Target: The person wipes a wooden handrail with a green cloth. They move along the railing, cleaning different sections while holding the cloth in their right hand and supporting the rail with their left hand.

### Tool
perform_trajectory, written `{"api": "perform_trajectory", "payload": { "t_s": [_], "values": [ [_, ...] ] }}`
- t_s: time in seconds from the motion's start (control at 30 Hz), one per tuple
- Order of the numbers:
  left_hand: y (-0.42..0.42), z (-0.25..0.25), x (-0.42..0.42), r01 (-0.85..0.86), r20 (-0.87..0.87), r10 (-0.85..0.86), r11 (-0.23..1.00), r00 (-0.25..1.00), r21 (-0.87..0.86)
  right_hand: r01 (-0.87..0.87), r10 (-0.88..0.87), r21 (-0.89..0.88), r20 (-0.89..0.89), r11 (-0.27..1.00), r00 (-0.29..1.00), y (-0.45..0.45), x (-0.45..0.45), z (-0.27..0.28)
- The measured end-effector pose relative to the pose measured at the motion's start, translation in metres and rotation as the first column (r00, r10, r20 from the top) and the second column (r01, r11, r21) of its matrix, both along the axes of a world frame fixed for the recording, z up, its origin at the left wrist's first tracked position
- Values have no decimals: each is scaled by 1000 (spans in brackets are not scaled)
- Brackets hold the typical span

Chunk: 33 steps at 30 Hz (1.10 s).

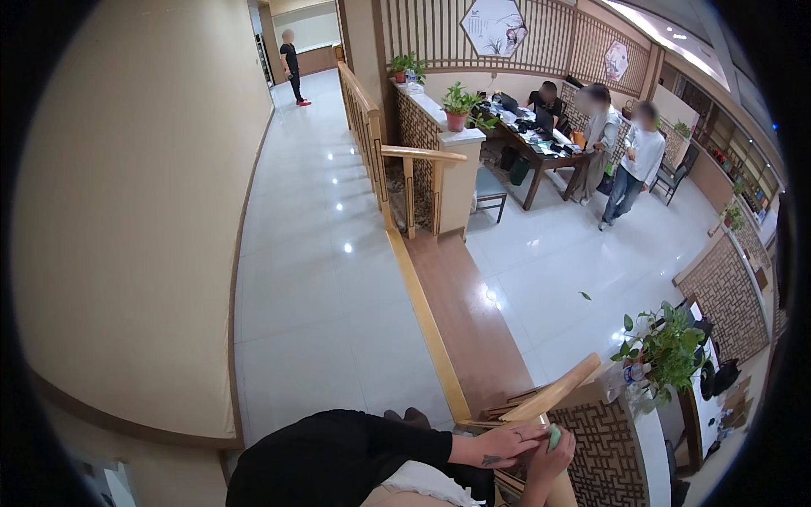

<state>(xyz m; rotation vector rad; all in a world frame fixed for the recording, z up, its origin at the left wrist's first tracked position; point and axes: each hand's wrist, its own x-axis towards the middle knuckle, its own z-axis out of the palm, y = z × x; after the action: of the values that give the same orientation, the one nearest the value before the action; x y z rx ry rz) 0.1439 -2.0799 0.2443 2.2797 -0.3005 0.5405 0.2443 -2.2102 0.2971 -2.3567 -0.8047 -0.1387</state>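
My right hand is closed around a small light-green object, perhaps a cloth or sponge. Only part of that object shows between the fingers. From a black sleeve, my left hand reaches across, its fingertips meeting the right hand close to the green object. Whether the left fingers grip anything is hidden. Both hands are at the wooden handrail, which slopes up and right just beyond them. A pale wooden rail section runs below the right hand.
A brown step with a yellow edge strip lies ahead. Beside the handrail stand a potted plant and a plastic bottle. Several people are around a cluttered desk; another person stands down the corridor.
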Motion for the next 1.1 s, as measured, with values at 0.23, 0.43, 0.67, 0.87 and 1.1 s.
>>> {"api": "perform_trajectory", "payload": {
  "t_s": [0.23,0.43,0.67,0.87,1.1],
  "values": [
    [1,-12,20,7,-68,0,995,998,103,254,-181,-238,290,937,940,-102,-10,2],
    [-10,1,37,131,-58,-122,968,991,213,180,-155,-112,203,977,967,-60,-25,-7],
    [49,18,33,398,-32,-403,882,914,251,33,9,-141,289,989,957,-82,-32,8],
    [77,104,102,298,206,-403,865,892,403,-80,71,-16,636,997,769,-69,40,73],
    [123,309,73,-252,619,-12,907,785,338,-279,-72,188,923,942,379,22,72,287]
  ]
}}
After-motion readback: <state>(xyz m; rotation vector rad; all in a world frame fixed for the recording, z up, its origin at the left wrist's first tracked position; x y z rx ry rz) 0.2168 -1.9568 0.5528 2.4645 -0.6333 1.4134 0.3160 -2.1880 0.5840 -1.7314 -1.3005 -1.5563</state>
